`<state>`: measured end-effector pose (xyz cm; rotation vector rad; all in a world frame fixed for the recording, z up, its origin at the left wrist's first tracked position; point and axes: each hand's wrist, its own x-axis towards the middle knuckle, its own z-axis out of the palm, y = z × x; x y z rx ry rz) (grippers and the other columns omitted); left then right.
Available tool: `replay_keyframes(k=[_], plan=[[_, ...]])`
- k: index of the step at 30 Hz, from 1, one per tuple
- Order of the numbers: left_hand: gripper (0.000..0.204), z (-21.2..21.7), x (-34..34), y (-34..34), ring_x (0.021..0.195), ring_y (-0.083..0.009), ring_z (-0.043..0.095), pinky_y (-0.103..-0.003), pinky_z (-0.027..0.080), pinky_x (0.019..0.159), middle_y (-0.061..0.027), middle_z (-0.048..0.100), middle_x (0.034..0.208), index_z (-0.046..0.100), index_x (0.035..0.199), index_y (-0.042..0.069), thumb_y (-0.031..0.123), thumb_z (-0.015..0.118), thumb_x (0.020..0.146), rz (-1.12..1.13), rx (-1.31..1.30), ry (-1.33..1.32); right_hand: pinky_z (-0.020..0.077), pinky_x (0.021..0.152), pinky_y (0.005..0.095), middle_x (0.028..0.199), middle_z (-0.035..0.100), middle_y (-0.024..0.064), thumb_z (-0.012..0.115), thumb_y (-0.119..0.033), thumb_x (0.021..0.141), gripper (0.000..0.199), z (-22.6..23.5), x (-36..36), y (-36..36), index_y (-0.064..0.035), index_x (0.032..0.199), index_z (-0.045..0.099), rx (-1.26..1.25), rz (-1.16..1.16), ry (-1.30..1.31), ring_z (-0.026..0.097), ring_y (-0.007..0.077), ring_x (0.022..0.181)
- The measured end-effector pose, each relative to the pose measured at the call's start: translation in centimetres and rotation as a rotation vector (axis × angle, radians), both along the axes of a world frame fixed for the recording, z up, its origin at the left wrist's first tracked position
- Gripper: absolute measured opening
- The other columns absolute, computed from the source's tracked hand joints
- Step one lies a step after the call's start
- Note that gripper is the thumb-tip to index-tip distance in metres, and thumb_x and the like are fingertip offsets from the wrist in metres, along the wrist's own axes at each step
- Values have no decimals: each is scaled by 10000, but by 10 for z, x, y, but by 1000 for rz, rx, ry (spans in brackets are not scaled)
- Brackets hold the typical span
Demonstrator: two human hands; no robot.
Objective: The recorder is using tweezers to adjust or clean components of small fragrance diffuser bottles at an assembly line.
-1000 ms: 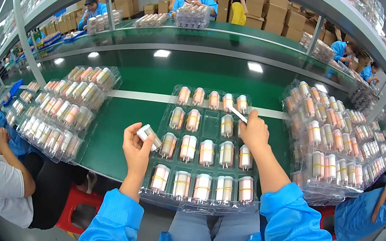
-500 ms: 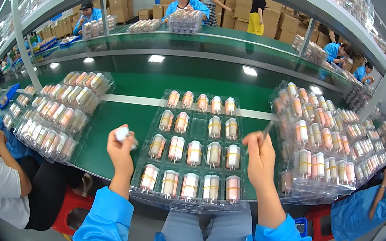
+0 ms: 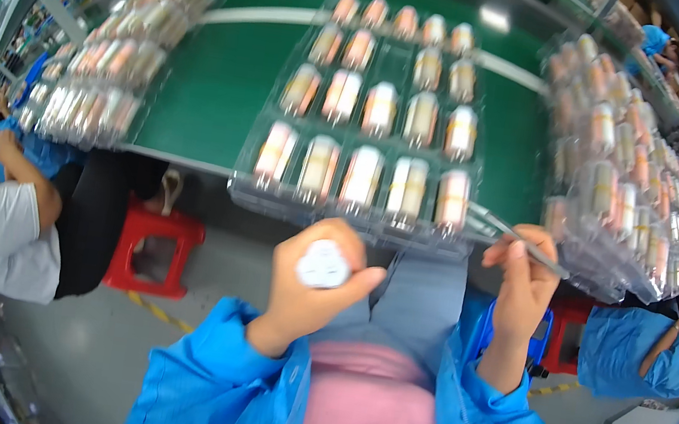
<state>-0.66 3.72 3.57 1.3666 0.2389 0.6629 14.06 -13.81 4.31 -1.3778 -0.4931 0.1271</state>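
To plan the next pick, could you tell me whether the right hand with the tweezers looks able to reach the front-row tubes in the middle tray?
Probably yes: the right hand holds tweezers beside the tray's front-right tube, nothing between.

Counts of things on and around the green bench

The clear tray (image 3: 249, 191) in the middle holds fifteen small cylinders (image 3: 362, 176) in three rows of five. There are two more stacks of filled trays, one on the left (image 3: 103, 70) and one on the right (image 3: 614, 172); their cylinders are too many and too blurred to count. The person has two hands: the left hand (image 3: 307, 290) holds one white piece (image 3: 323, 264), the right hand (image 3: 525, 281) holds one pair of tweezers (image 3: 518, 237). One red stool (image 3: 152, 251) shows clearly at the near left. Two seated co-workers are visible, one on each side.
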Motion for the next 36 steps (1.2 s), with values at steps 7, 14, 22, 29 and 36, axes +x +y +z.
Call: replay_keyframes(k=[7, 14, 22, 29, 36], plan=[[241, -12, 6, -31, 646, -95, 532, -228, 421, 584, -71, 558, 735, 528, 762, 44, -81, 725, 703, -135, 150, -16, 491, 603, 235, 914, 612, 121, 504, -83, 937, 305, -12, 2, -5, 35, 1207, 583, -290, -120, -280, 602, 130, 690], [230, -19, 9, -34, 639, -95, 525, -225, 406, 572, -66, 564, 738, 538, 741, 43, -73, 731, 693, -162, 207, 16, 516, 692, 274, 1089, 602, 173, 434, -102, 957, 277, -24, 15, 3, 70, 1109, 588, -87, -85, -275, 613, 145, 764], [216, -21, 9, -38, 635, -101, 538, -236, 419, 569, -68, 574, 726, 534, 731, 34, -55, 730, 709, -197, 158, 106, 514, 670, 241, 990, 636, 134, 585, -24, 895, 132, -23, 23, 3, 40, 1009, 565, -195, -61, -82, 613, 113, 727], [214, -25, 11, -39, 629, -106, 543, -242, 423, 565, -60, 576, 718, 537, 727, 31, -44, 738, 715, -233, 142, 98, 520, 699, 245, 936, 632, 112, 597, -45, 897, 175, -27, 24, 5, 49, 1043, 572, -250, -69, -55, 632, 132, 760], [209, -27, 11, -40, 626, -90, 533, -233, 411, 555, -51, 571, 716, 546, 733, 31, -32, 745, 720, -216, 100, 104, 511, 708, 232, 887, 629, 99, 621, -60, 884, 177, -29, 26, -7, 45, 1025, 599, -421, -161, -141, 631, 128, 779]])
